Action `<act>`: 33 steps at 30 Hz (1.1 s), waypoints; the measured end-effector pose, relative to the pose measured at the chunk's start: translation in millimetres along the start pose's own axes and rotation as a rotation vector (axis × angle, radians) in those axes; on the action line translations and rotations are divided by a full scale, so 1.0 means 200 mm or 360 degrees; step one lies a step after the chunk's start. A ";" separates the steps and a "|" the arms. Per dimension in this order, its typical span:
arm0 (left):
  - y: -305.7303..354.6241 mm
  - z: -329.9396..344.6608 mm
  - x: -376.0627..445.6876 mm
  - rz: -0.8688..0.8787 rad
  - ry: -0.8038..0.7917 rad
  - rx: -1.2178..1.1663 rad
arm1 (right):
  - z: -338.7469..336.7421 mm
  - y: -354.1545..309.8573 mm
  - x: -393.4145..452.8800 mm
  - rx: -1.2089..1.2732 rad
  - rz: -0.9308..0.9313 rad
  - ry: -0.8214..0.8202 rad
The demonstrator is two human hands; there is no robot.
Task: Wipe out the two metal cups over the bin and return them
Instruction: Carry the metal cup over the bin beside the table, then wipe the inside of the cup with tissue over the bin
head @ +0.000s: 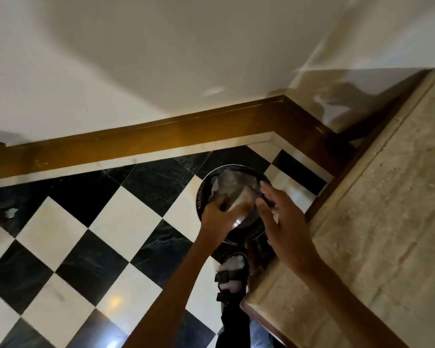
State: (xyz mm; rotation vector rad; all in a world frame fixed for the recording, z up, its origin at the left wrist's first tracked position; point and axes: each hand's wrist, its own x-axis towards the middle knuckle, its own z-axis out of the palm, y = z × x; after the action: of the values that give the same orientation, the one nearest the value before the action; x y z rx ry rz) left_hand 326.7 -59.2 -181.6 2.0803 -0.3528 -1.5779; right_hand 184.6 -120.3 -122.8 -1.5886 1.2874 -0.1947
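Head view, looking steeply down. Black round bin (pixel 201 197) stands on a black-and-white checkered floor (pixel 126 222), in the corner near a brown skirting (pixel 161 136) and just beside a beige stone bench (pixel 377 222). Bin lined with a crumpled clear bag; contents blurred.

Left hand (pixel 217 216) holds a metal cup (pixel 241 209) over the bin mouth. Cup is tilted, shiny steel, pale glare along its side, base rim bright toward the camera. Left fingers wrapped around the cup's wall, thumb on the near side.

Right hand (pixel 284 217) is at the cup's right, also over the bin. Its fingers (pixel 264 190) are loosely curled with small gaps between them, tips at the cup's far end. A scrap of white shows under the palm; cannot tell what it is, nor whether the fingers pinch it.

Only one cup is seen. A sandalled foot (pixel 232 277) stands just beside the bin, at the bench edge. Frame is motion-blurred.
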 end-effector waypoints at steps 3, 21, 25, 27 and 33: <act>-0.08 -0.02 0.05 0.0568 0.0188 0.0812 | 0.00 -0.04 0.04 -0.0334 -0.0266 -0.0031; -0.13 -0.14 0.01 0.1410 0.0375 0.1055 | 0.01 -0.02 -0.03 -0.1368 -0.0856 -0.0401; -0.12 -0.13 0.02 0.1356 0.0315 0.1105 | 0.05 0.02 -0.03 -0.1471 -0.0919 -0.0568; -0.15 -0.12 0.02 0.1322 0.0304 0.1102 | 0.06 0.02 -0.03 -0.1438 -0.0878 -0.0540; -0.15 -0.09 0.02 0.1282 0.0285 0.1082 | 0.07 0.05 -0.04 -0.1467 -0.0848 -0.0569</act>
State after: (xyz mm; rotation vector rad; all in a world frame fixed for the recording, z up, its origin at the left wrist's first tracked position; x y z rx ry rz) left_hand 341.7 -32.0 -197.7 2.0630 -1.5959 -0.8247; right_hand 183.3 -104.6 -133.0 -2.5886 0.6487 0.4075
